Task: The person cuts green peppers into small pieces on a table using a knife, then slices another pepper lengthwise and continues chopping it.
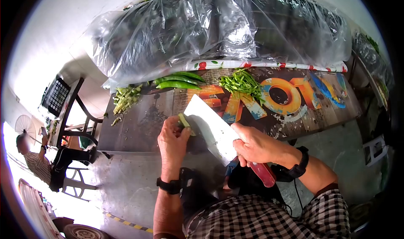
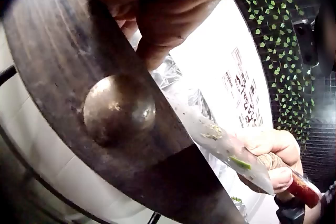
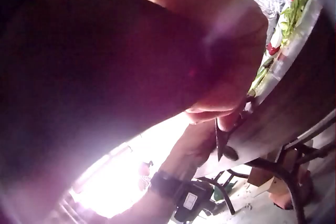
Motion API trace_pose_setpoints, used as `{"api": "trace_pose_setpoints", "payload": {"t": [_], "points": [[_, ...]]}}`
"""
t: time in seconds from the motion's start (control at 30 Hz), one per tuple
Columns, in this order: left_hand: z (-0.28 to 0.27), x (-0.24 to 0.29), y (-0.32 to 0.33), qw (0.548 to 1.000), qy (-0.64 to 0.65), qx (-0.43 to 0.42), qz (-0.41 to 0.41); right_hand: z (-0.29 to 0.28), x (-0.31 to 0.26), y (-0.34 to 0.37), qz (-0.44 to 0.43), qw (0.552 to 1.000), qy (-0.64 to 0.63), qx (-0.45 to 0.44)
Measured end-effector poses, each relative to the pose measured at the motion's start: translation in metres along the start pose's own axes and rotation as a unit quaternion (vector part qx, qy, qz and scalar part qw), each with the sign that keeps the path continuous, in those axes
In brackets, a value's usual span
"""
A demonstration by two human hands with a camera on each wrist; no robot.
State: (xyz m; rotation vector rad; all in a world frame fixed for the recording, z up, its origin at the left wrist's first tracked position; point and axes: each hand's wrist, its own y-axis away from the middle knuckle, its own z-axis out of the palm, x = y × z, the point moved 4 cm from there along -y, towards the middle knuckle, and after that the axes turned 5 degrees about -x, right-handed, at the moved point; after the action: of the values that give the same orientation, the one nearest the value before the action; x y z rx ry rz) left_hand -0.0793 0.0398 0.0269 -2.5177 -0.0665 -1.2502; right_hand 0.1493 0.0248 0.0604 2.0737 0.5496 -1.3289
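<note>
My right hand (image 1: 257, 145) grips a broad cleaver (image 1: 212, 131) by its red handle (image 1: 263, 175), the blade slanting up to the left over the table's near edge. In the left wrist view, green and pale bits stick to the blade (image 2: 215, 142). My left hand (image 1: 171, 140) pinches a piece of green pepper (image 1: 183, 120) with its pale inside showing, just left of the blade. Behind the hands lie several whole green peppers (image 1: 176, 84), a heap of thin green strips (image 1: 242, 84) and, on the left, a heap of pale cores and stems (image 1: 125, 99).
The dark wooden table (image 1: 143, 131) bears large orange letters. Clear plastic sheeting (image 1: 168, 33) covers a long bulky thing along its back. At the far left a person (image 1: 40, 163) sits by another table, near a black crate (image 1: 57, 96).
</note>
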Motion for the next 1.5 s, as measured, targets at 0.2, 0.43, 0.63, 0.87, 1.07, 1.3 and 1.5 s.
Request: {"api": "trace_pose_setpoints", "payload": {"t": [0.2, 0.43, 0.63, 0.87, 1.07, 1.3, 1.5], "points": [[0.000, -0.012, -0.001, 0.999, 0.050, 0.000, -0.004, -0.007, 0.015, -0.009, 0.018, 0.989, -0.132, -0.059], [0.000, -0.017, -0.005, 0.996, 0.091, -0.013, -0.014, 0.003, 0.015, -0.005, 0.002, 0.996, -0.084, -0.017], [0.003, -0.010, -0.002, 0.994, 0.108, 0.004, -0.005, -0.001, 0.005, 0.013, -0.069, 0.995, 0.036, 0.066], [0.005, -0.018, 0.000, 0.995, 0.099, 0.027, 0.012, -0.001, -0.003, 0.016, -0.102, 0.987, 0.107, 0.062], [0.003, -0.017, -0.001, 0.994, 0.100, 0.032, 0.012, -0.001, -0.014, 0.022, -0.096, 0.986, 0.119, 0.062], [0.000, -0.012, -0.001, 0.996, 0.013, 0.055, 0.064, 0.010, -0.024, 0.019, -0.170, 0.959, 0.213, 0.084], [0.000, -0.008, 0.000, 0.996, -0.013, 0.074, 0.056, 0.010, -0.031, 0.007, -0.185, 0.953, 0.232, 0.067]]}}
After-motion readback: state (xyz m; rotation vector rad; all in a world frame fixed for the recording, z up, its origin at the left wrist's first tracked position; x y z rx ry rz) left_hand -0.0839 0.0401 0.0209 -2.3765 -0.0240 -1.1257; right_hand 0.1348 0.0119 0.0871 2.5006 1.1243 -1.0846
